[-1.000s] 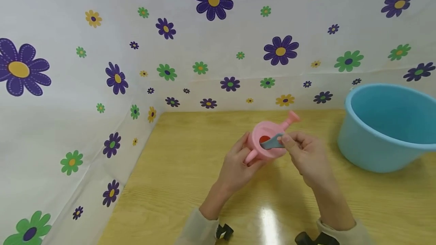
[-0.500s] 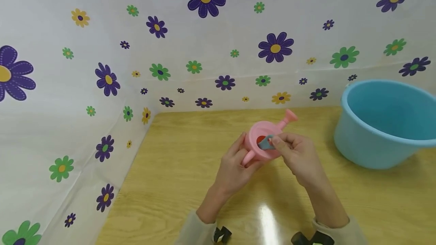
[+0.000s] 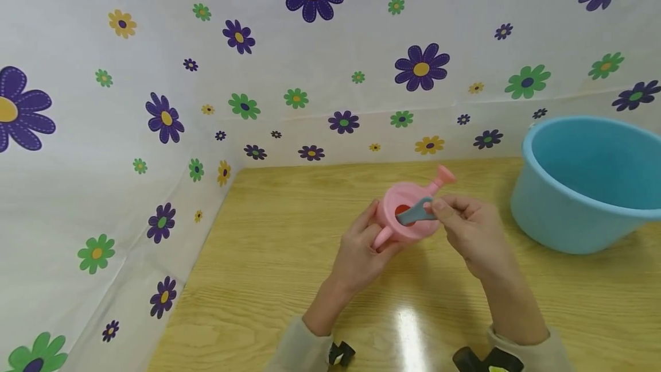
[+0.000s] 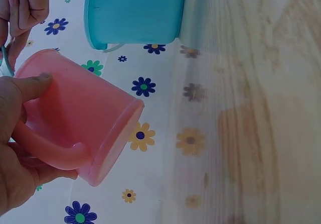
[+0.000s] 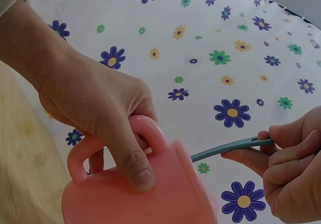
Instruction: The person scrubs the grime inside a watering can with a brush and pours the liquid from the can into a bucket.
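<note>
My left hand [image 3: 356, 257] holds a small pink watering can [image 4: 90, 103] above the table, with fingers and thumb about its body and handle [image 5: 148, 128]. The can is tilted so its round opening shows in the head view, with something red [image 3: 401, 209] inside. Between the thumb and fingers of my right hand [image 3: 477, 240] is pinched a flat blue-grey tool [image 3: 419, 211], perhaps a toy spoon or shovel, with a hole near its held end. Its far end goes into the can's opening and is hidden there. The can's spout [image 3: 443, 177] points to the far right.
A large light-blue tub [image 3: 573, 217] stands at the right on the wooden table [image 3: 258, 280]. Flower-patterned white sheeting [image 3: 289, 73] rises behind and to the left of the table. Black wrist mounts [image 3: 488, 360] sit at both cuffs.
My right hand first moved left and pushed the tool deeper into the watering can, then drew it partly back out. My left hand keeps its hold on the can. The head view shifted slightly.
</note>
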{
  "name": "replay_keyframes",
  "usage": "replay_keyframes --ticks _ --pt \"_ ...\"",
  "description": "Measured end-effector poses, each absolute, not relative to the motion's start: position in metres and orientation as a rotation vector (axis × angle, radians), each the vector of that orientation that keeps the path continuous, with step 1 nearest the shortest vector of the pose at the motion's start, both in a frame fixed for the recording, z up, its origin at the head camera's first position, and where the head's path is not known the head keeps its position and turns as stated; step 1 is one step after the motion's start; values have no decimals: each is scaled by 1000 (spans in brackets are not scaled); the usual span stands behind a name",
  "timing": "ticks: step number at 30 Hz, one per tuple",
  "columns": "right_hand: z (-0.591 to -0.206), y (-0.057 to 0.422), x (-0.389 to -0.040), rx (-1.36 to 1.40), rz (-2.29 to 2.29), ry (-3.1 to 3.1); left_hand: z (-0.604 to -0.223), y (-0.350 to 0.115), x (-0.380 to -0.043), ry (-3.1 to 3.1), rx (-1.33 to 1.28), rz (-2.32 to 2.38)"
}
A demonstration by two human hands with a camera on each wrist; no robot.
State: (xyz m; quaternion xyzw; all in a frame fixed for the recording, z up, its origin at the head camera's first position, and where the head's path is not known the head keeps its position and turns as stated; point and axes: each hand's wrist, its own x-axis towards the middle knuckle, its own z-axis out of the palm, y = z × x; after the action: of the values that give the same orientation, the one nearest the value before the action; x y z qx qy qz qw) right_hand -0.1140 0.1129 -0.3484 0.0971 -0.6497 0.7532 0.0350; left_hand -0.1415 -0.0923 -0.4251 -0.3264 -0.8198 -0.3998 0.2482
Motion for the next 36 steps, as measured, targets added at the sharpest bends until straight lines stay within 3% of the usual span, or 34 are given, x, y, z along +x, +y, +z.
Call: replay_keyframes --ticks 10,19,36 --pt "-345 120 -115 379 2362 -1835 -428 -92 -143 -2248 -900 -1074" --pt "-354 99 -120 232 2175 -2140 -427 -92 -143 -2219 -897 -1056" --pt "-353 103 -119 282 2210 -2086 -423 -91 -139 -2258 -894 -1037"
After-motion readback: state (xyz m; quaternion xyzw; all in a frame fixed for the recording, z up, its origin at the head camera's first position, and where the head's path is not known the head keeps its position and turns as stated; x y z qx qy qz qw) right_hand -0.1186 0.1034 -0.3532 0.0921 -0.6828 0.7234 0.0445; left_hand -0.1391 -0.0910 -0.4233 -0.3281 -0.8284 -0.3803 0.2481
